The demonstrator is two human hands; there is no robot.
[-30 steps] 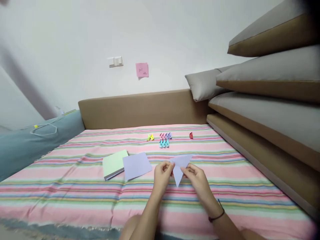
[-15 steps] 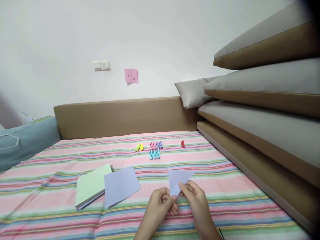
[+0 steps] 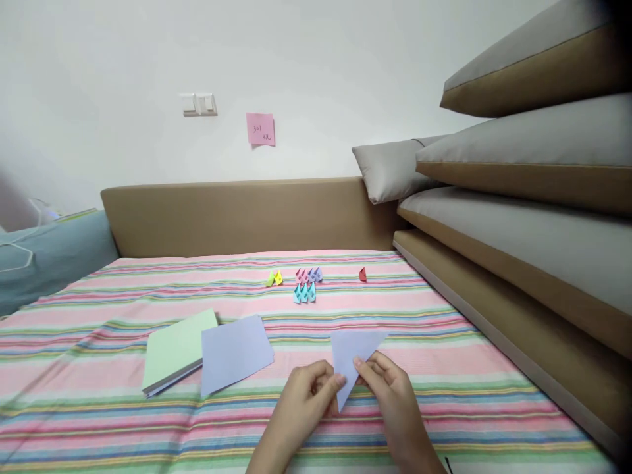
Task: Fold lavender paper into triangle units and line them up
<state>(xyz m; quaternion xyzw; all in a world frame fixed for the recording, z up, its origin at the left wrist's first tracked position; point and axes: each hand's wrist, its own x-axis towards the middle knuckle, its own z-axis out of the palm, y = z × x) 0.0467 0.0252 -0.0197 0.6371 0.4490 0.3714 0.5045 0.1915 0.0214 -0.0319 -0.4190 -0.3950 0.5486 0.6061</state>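
A lavender sheet of paper, folded into a triangle, is held just above the striped bedspread. My left hand pinches its left edge near the lower corner, thumb in front. On the slanting right edge, my right hand grips it between thumb and curled fingers. Left of the hands lie flat lavender sheets, partly over a stack of pale green paper. Farther back stand small folded paper pieces: yellow ones, pink ones, purple ones, light blue ones and a red one.
Thick grey and brown cushions are piled along the right side. A brown padded board runs along the white wall behind. A blue-grey bolster with a white cable sits at the far left. A pink note sticks to the wall.
My left hand has shifted its pinch a little higher on the edge, so the triangle's lower corner now shows below it. The whole view has tilted slightly downward.
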